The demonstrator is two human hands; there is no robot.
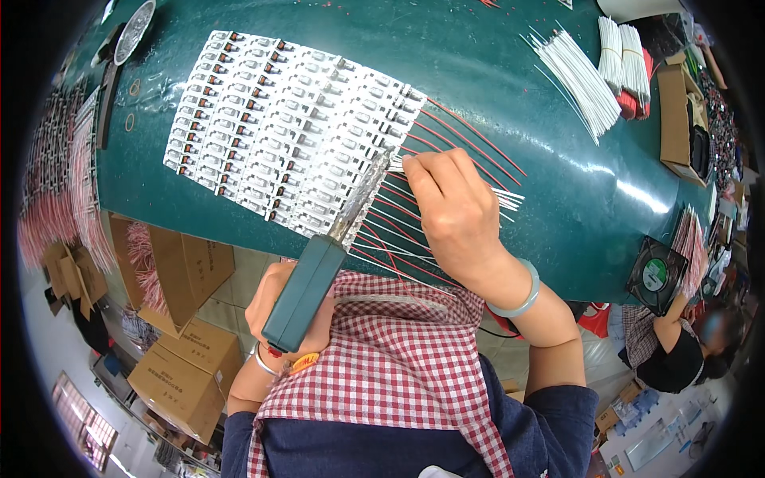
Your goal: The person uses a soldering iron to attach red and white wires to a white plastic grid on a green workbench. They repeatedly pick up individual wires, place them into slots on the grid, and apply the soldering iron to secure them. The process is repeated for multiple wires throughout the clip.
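Remotely, I watch my left hand (268, 301) grip a green soldering tool (307, 288) and my right hand (460, 209) pinch white wires (508, 197) beside the white module panel (275, 135), close to the counter's (191, 204) near edge.

A dish (135, 33) is lying at the far left, with rubber bands (127, 123) lying nearer. On the right, a fan (657, 275) is resting near and a box (671, 115) farther off. Cartons (174, 390) are sitting near left; a co-worker (665, 350) is showing near right.
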